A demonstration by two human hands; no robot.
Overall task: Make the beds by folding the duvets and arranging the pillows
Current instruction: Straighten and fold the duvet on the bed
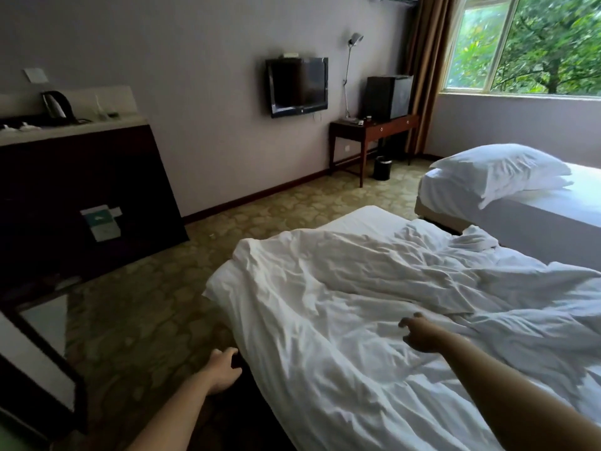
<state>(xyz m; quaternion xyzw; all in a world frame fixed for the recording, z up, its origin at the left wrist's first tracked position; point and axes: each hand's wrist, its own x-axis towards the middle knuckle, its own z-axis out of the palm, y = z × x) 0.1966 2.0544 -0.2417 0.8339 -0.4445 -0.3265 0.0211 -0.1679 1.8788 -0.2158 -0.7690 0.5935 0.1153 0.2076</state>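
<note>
A crumpled white duvet (374, 297) lies spread over the near bed (357, 216), hanging over its left side. My right hand (419, 333) reaches out above the duvet's middle with fingers loosely curled, holding nothing. My left hand (224, 369) is at the bed's left side, just beside the hanging duvet edge, fingers loosely curled; I cannot tell whether it touches the cloth. On the far bed (536, 219) at the right lie two stacked white pillows (500, 170).
A dark cabinet (81, 190) with a kettle (57, 105) stands at the left. A wall television (297, 86), a wooden desk (370, 131) and a small black bin (382, 167) line the far wall. A patterned carpet (156, 288) runs between the bed and the cabinet.
</note>
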